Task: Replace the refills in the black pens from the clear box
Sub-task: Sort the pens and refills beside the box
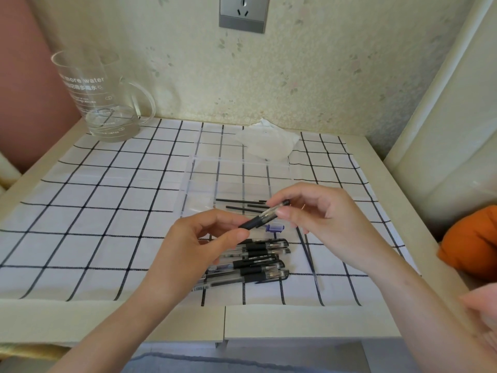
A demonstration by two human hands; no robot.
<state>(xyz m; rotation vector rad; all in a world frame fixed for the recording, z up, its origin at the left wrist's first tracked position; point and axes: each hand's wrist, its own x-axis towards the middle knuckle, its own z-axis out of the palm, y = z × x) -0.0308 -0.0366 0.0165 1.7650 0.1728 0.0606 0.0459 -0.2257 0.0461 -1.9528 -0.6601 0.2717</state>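
Note:
A black gel pen (262, 216) is held between both hands above the checked cloth. My left hand (193, 243) pinches its dark grip end with thumb and fingers. My right hand (314, 214) pinches its clear barrel end. Under the hands lies a pile of several black pens (258, 261). Behind them stands the clear box (236, 181) with a few thin black refills (242, 205) lying in its near part. A long thin refill (309, 254) lies on the cloth to the right of the pile.
A small purple piece (274, 228) lies near the box's front edge. A glass jug (99, 95) stands at the back left. A crumpled tissue (269, 142) lies behind the box. An orange cloth object (473, 243) sits off the table's right edge.

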